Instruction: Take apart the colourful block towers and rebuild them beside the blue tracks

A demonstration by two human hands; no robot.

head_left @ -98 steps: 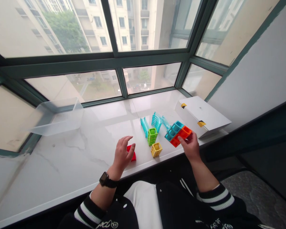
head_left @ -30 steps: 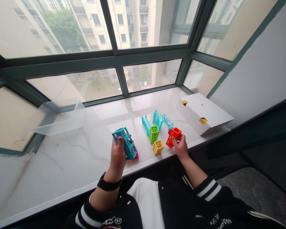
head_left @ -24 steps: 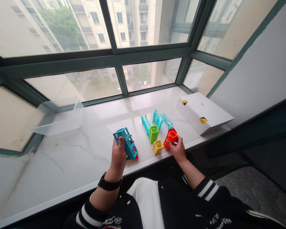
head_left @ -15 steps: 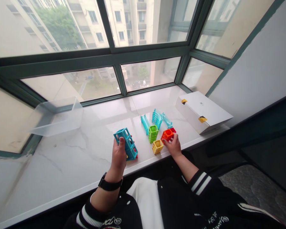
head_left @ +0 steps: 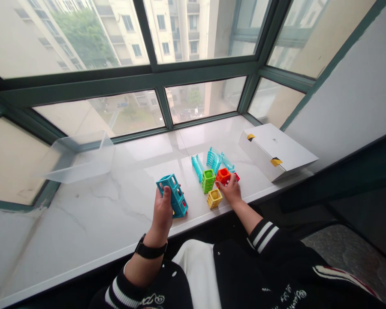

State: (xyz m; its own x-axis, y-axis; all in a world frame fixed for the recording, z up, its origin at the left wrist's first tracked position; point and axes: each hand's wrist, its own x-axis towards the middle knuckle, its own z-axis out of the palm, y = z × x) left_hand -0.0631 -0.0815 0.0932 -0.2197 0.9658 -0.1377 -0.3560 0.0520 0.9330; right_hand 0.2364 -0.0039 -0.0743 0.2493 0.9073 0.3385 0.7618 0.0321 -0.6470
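My left hand (head_left: 163,208) is closed around a stack of blue toy blocks (head_left: 176,198) with open frame sides; bits of red and yellow show at its lower end. With its fingers bent, my right hand (head_left: 231,189) grips an orange-red frame block (head_left: 223,175) beside the green one. A small red piece (head_left: 237,177) shows just past those fingers. The green block (head_left: 208,181) stands upright on the white ledge. In front of it sits a yellow block (head_left: 214,198). Light-blue clear track pieces (head_left: 214,159) lie behind the blocks.
A clear plastic bin (head_left: 83,161) stands at the left of the marble-patterned ledge (head_left: 131,163). At the right is a white box (head_left: 278,150) with yellow-and-black tabs. Windows with green frames (head_left: 167,107) rise behind the ledge.
My right hand has moved the orange-red block slightly away from me and to the left, closer to the green block. My left hand still holds the blue stack in nearly the same place.
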